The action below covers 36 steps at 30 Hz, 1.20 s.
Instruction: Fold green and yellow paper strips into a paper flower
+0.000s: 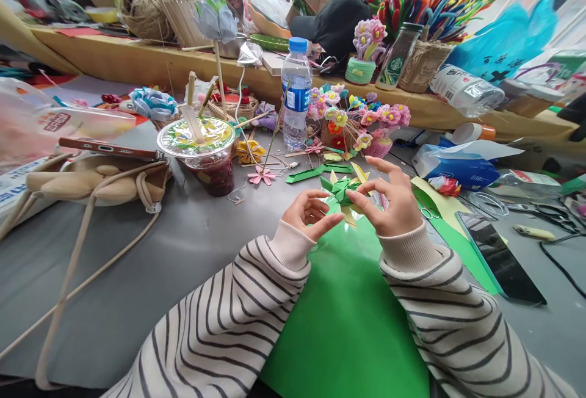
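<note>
Bright green paper sheet [348, 318] at lower centre; cream sleeves [229, 318] with dark stripes; grey table [137, 276]; blue-capped, blue-labelled water bottle [296, 96] at upper centre; pink-and-yellow pipe-cleaner flowers [361, 117] beside it.

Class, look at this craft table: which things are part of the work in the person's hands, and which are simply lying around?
In use:
- folded green paper piece, pinched by left hand and right hand
- green paper sheet under the hands

Lying about:
- water bottle
- lidded drink cup
- phone
- beige bag
- scissors
- pipe-cleaner flowers
</note>
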Motion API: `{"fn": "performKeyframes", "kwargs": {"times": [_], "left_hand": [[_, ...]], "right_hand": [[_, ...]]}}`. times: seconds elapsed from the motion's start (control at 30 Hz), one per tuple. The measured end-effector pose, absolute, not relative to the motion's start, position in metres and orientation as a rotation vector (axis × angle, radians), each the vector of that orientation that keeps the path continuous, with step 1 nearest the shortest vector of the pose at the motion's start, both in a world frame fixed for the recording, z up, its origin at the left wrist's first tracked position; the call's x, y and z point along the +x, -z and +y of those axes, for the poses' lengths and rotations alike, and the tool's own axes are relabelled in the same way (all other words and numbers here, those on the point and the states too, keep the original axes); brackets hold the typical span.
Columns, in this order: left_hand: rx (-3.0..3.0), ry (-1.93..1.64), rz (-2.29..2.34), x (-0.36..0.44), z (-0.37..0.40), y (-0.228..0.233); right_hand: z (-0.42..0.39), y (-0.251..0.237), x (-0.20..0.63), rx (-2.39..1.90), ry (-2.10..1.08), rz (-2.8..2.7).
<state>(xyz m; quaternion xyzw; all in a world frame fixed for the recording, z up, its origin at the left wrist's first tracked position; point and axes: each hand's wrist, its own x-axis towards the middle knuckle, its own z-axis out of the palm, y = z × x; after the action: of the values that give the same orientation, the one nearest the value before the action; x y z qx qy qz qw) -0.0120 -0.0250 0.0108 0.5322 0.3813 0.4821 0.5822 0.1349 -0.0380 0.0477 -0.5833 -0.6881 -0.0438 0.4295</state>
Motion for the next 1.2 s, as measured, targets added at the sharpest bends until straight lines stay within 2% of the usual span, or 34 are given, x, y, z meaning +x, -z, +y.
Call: {"fn": "performKeyframes", "kwargs": {"times": [0.17, 0.33, 0.87, 1.2], "left_hand": [[1.648, -1.284, 1.024, -0.013, -0.03, -0.006], [1.763, -1.38, 1.096, -0.014, -0.03, -0.005], [2.19, -1.447, 1.061, -0.017, -0.029, -0.003], [2.475, -1.423, 1.225, -0.017, -0.031, 0.001]], "right_hand": [[-0.038, -0.045, 0.132, -1.451, 0.096, -1.716], [-0.038, -0.043, 0.132, -1.383, 0.081, -1.798], [-0.036, -0.043, 0.135, -1.45, -0.05, -1.748], [-0.039, -0.04, 0.125, -1.452, 0.023, -1.717]]}}
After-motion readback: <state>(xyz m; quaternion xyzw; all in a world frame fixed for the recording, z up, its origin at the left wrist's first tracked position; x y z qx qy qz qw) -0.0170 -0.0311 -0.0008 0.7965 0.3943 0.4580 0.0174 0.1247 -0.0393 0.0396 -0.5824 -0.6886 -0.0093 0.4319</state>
